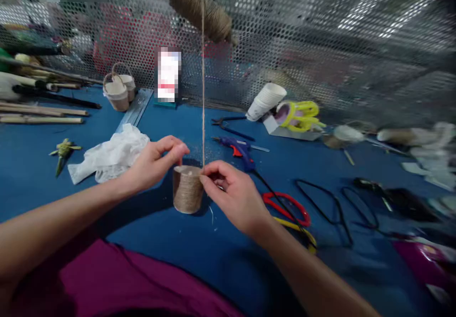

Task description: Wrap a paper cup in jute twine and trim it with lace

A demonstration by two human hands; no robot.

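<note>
A small cup wound with brown twine is in the middle, its pale rim facing up. My left hand is at the cup's left rim, fingers bent and closed, with a fingertip at the edge; the exact grip is partly hidden. At the right side of the rim, my right hand pinches the twine between thumb and forefinger. That strand runs taut and nearly vertical from a large twine spool hanging above, down to the cup.
Behind the cup lie a blue glue gun and pliers. Red-handled scissors and a black cord are at right. White cloth lies left, with small baskets farther back. A perforated metal panel bounds the blue table.
</note>
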